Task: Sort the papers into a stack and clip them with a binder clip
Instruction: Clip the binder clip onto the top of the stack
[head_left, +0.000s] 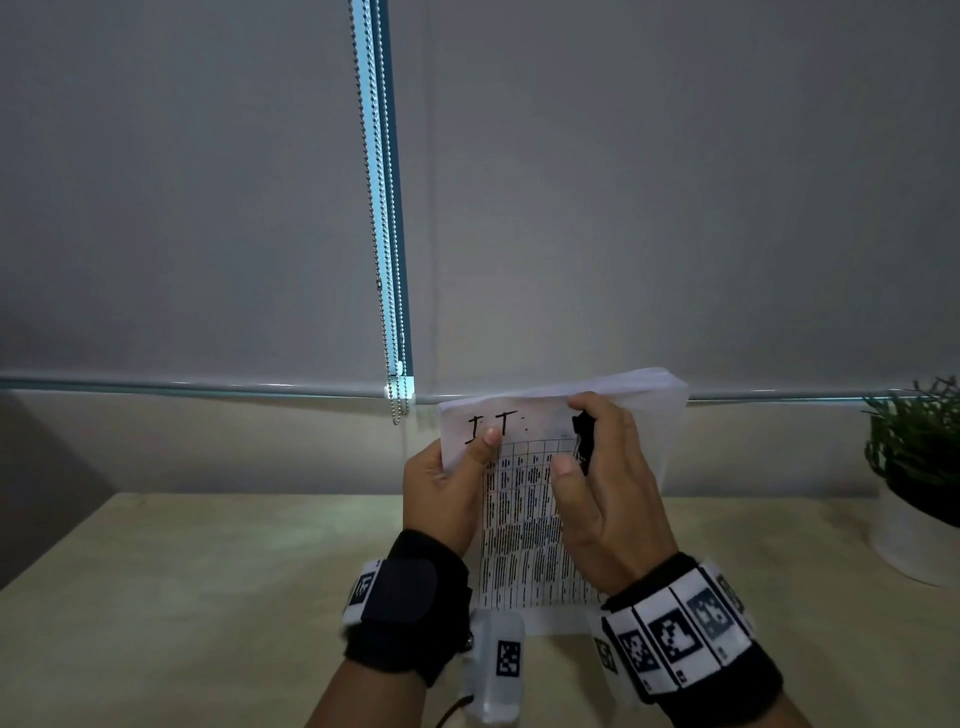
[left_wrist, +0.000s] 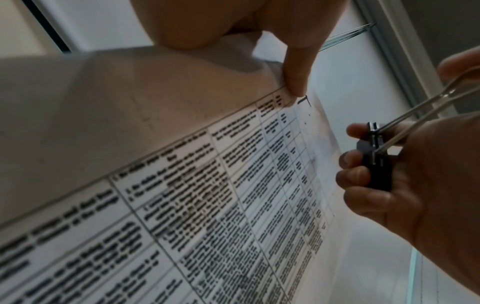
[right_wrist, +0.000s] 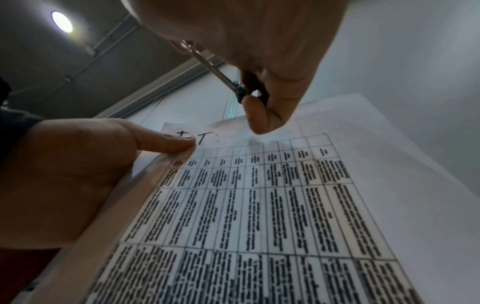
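Note:
A stack of printed papers with a table of text and handwritten letters at the top stands upright on the table, its lower edge on the wood. My left hand grips the stack's upper left edge, thumb on the front sheet. My right hand holds a black binder clip in front of the upper part of the stack, fingers curled round its body and wire handles. Whether the clip's jaws are on the paper edge is hidden.
The pale wooden table stretches left and right of the stack. A potted green plant in a white pot stands at the right edge. Behind are grey roller blinds with a bead chain.

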